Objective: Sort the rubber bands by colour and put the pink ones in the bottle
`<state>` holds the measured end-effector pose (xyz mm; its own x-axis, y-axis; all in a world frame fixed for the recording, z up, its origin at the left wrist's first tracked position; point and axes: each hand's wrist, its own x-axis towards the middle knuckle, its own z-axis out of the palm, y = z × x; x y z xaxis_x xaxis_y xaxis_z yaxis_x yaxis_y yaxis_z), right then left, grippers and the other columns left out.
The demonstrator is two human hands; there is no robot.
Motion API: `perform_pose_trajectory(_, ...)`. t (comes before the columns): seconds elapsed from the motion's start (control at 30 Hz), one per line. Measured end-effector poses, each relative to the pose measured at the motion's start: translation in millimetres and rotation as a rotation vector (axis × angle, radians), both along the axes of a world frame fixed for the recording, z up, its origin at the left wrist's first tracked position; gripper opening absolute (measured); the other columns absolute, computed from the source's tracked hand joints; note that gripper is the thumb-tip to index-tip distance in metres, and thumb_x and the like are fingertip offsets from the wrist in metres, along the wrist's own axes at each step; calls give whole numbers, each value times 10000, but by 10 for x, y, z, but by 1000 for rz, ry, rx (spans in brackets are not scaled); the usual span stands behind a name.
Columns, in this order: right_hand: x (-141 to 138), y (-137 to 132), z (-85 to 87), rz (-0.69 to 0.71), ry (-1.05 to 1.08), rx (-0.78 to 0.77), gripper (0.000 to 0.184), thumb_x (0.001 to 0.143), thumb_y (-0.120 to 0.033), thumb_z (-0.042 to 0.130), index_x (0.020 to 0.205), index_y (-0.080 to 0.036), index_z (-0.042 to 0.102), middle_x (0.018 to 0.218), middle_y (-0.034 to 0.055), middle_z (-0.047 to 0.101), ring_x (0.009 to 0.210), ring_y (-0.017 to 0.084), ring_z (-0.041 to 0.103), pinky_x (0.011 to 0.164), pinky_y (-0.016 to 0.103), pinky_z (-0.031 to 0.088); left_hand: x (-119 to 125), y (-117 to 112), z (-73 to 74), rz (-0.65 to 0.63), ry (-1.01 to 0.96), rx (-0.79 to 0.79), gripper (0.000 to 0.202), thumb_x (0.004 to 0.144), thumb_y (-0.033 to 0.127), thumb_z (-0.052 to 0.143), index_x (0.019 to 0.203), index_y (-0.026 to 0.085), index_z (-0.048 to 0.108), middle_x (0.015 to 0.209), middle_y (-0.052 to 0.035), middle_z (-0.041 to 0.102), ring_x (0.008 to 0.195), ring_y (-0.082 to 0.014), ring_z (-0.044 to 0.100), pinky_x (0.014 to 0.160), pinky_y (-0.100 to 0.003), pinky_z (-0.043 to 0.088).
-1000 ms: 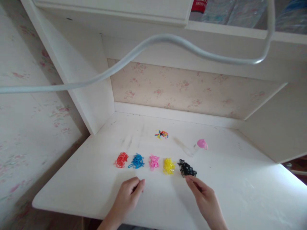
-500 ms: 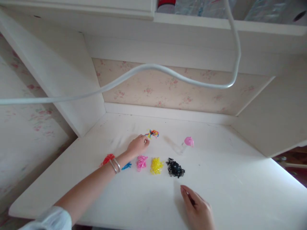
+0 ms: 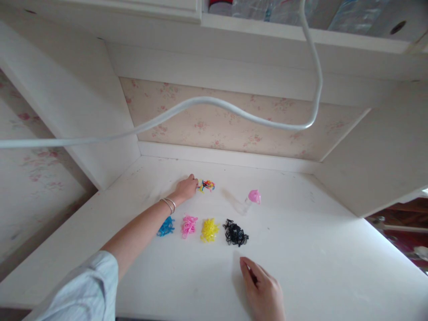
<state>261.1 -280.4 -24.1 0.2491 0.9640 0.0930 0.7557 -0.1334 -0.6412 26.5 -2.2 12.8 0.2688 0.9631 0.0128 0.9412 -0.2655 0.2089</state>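
Note:
My left hand reaches to the far part of the white table, its fingers curled at the left edge of a small mixed-colour pile of rubber bands. Whether bands are between its fingertips is hidden. Nearer me lie separate piles of blue bands, pink bands, yellow bands and black bands. My right hand rests below the black pile, thumb and forefinger pressed together; anything in that pinch is too small to make out.
A clear container with a pink top stands right of the mixed pile. A white cable crosses the view above the table. Panels enclose both sides, and a shelf with bags hangs overhead.
My left hand has shifted slightly left and away from me, off the mixed pile's near side. The arm now covers the red bands and uncovers more blue ones. The view has turned slightly; my right hand keeps its pinch.

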Motion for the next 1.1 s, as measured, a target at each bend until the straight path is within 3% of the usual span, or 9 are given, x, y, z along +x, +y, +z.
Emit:
perform_pose_trajectory(0.43,4,-14,31,-6,18,-11,367,888,-474,407,955,-274,707,983,17,716,846,177,677,726,207,500,-97,18,18,-2,-99,73,265,896,334,519,1087,160,581,1111,-66,594,941,-177,597,813,-380,499)
perform_pose_trajectory(0.67,0,-37,30,-14,15,9,385,881,-489,408,925,-265,718,976,25,717,827,175,681,694,203,512,-360,-56,277,9,-186,124,304,899,345,452,921,166,697,1004,-63,617,880,-157,607,829,-246,439)
perform_pose_trajectory(0.77,4,-63,2,-14,-5,34,378,861,-501,435,917,-268,727,967,19,721,837,176,687,693,195,524,-669,-257,457,-7,-201,136,314,871,377,466,907,173,701,970,-55,628,865,-154,600,843,-242,429)
perform_pose_trajectory(0.9,14,-77,-29,-10,-25,72,378,845,-519,451,906,-275,733,960,11,724,834,175,693,676,181,535,-1152,-701,601,15,-185,120,323,846,402,458,813,191,700,895,-34,640,830,-162,600,807,-252,433)
perform_pose_trajectory(1.1,26,-87,-32,1,-76,36,362,847,-528,446,924,-307,722,986,-22,717,872,172,687,696,184,537,-1552,-1364,442,92,-125,42,313,844,361,440,729,205,686,855,-20,628,713,-140,603,709,-247,422)
